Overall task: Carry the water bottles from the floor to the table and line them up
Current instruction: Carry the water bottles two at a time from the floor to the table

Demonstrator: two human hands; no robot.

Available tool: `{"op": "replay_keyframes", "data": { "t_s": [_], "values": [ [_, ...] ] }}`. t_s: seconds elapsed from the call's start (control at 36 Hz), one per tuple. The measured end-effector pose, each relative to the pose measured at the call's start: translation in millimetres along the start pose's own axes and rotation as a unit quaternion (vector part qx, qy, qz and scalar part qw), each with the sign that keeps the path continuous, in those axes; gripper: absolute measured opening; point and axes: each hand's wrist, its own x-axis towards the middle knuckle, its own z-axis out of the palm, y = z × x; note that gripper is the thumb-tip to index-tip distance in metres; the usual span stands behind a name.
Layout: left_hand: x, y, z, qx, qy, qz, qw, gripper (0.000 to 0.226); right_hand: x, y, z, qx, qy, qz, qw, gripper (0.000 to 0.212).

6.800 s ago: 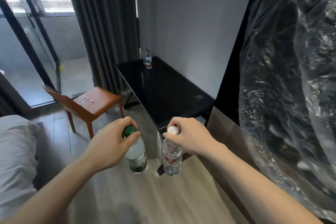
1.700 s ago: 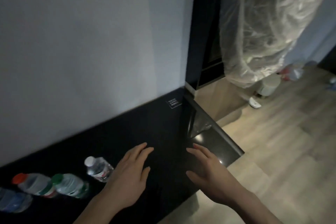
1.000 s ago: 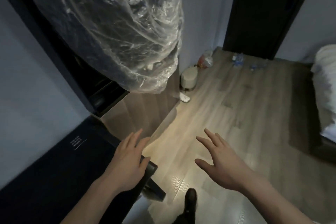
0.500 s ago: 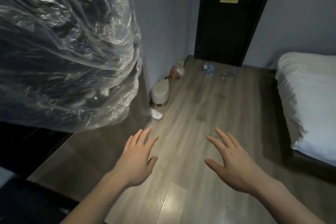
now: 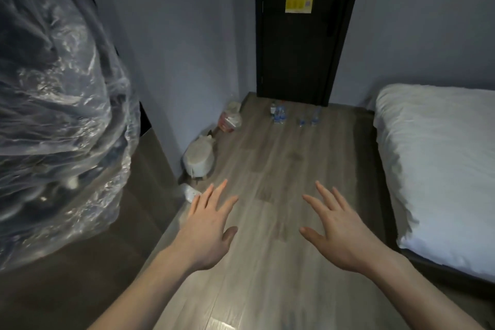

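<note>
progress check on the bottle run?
Done: cannot tell, the table is out of view. In hand: nothing; left hand and right hand are open and empty, above the floor. Left: a cluster of water bottles plus a couple more bottles stand by the door.

Yellow notice (image 5: 299,2) on dark door (image 5: 302,56): printed lines too small to read; no other legible text.
</note>
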Motion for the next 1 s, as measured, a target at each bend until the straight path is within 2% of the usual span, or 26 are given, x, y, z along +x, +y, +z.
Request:
{"op": "replay_keyframes", "data": {
  "t_s": [0.31,0.44,0.67,0.86,1.0],
  "values": [
    [90,46,-13,-0.031,0.06,-0.077,0.995,0.065,104,87,-71,-0.016,-0.02,-0.064,0.998,0.075],
    [139,51,-13,-0.018,0.055,-0.094,0.994,0.066,159,111,-89,-0.017,-0.01,-0.082,0.996,0.076],
    [267,52,-8,-0.031,0.059,-0.072,0.995,0.066,258,161,-122,-0.015,-0.012,-0.07,0.997,0.075],
    [420,50,-13,-0.035,0.035,-0.028,0.998,0.067,353,231,-161,-0.011,0.007,-0.011,1.0,0.076],
    [525,69,-17,-0.016,0.003,0.024,1.0,0.075,405,276,-186,0.006,0.034,0.031,0.999,0.075]
  ]
}}
